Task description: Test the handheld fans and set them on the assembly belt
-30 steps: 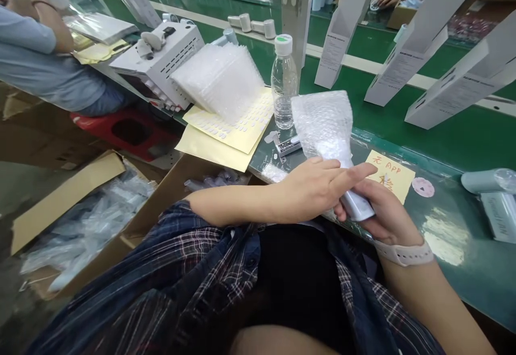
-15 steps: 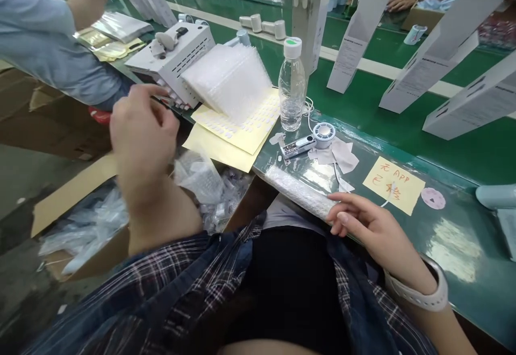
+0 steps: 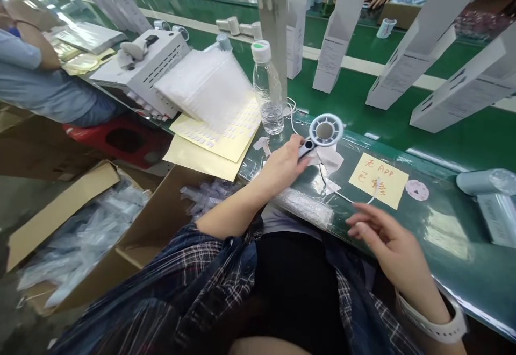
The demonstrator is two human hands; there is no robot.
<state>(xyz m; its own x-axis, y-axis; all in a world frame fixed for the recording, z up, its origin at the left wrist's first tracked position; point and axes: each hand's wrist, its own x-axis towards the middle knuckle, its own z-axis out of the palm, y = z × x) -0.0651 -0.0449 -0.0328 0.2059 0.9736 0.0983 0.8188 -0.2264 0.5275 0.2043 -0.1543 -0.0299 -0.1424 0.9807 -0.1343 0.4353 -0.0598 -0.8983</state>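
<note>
Near the middle of the frame I have the fan (image 3: 326,130) in the left hand (image 3: 282,164), grip closed round the handle, ring-shaped head clear of the fingers and aimed at the upper right. Can't tell if the handle is off the tabletop (image 3: 433,266) or resting on it. Right hand (image 3: 393,236), lower right: grip loose, fingers half curled, nothing held, just beside the white cable (image 3: 342,196). Can't tell if they touch.

To do this well, I'd stay on the handle and off the ring; its spokes look like the weak part. Light, even squeeze should do. Cable is the main snag risk as I judge it: it runs from under the paper scraps (image 3: 331,160) towards the yellow note (image 3: 397,185), right of centre, and I can't see whether it joins the fan. So straight up first, no sideways drag, right hand ready to steady the cable. Water bottle (image 3: 272,113) stands near, up and left of the fan, and could tip; any swing is safer towards the bottom of the frame, passing above the bubble wrap strip (image 3: 304,207).
</note>
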